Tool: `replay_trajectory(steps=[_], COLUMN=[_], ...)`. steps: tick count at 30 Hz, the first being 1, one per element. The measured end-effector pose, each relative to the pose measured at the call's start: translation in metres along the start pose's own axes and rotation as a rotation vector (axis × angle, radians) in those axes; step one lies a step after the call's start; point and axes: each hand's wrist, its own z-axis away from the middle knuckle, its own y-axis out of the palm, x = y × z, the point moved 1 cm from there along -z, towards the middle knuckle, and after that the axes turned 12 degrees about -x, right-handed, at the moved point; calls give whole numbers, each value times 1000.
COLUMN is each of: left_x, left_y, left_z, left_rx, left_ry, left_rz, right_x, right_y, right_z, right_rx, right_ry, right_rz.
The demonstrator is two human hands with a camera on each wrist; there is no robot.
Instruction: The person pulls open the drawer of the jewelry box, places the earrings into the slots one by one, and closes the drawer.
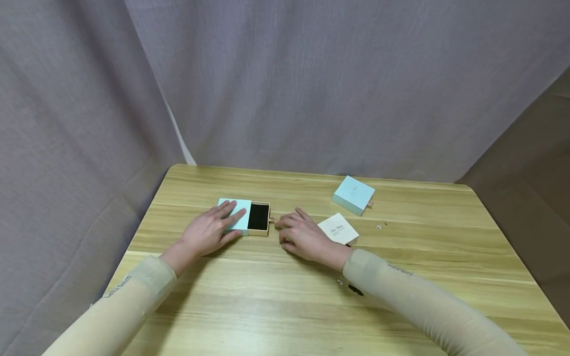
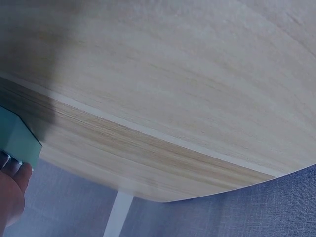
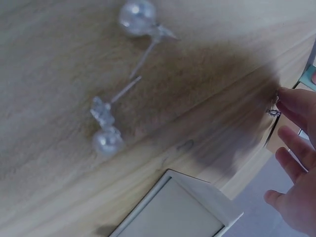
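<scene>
Head view: a light-blue box (image 1: 245, 220) lies flat under the left fingers, its drawer (image 1: 268, 220) partly pulled out, black lining (image 1: 257, 215) showing. Its long axis runs left to right, and the drawer's ribbon tab (image 1: 272, 220) points toward the right fingertips, just beside them.

The left hand (image 1: 207, 230) has its fingers spread flat over the sleeve of the box, thumb along the near side. The right hand (image 1: 300, 236) has bent fingers; in the right wrist view its thumb and forefinger seem to pinch a small metal piece (image 3: 273, 112), blurred, while the other fingers stand apart.

Just right of the right fingers lies a white box (image 1: 338, 227); farther off, beyond it, a second light-blue box (image 1: 354, 195). Two pearl earrings (image 3: 107, 140) lie behind the fingers, below the wrist camera.

The far edge of the tabletop (image 1: 249, 291) runs beyond the left fingers, before a curtain (image 1: 311, 89). Room opens nearer the person, between the forearms.
</scene>
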Motion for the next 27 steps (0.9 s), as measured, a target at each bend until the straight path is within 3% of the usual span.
replay_trajectory(steps=[19,27], left_x=[0,-1], left_y=[-1,0], left_z=[0,0], left_rx=[-3,5], left_ry=[1,-4], left_rz=[1,-2], right_x=[-1,-1], right_y=[4,2], right_z=[-2,-4], right_rx=[-47,-54], right_ry=[-28,5], right_rz=[2,-37])
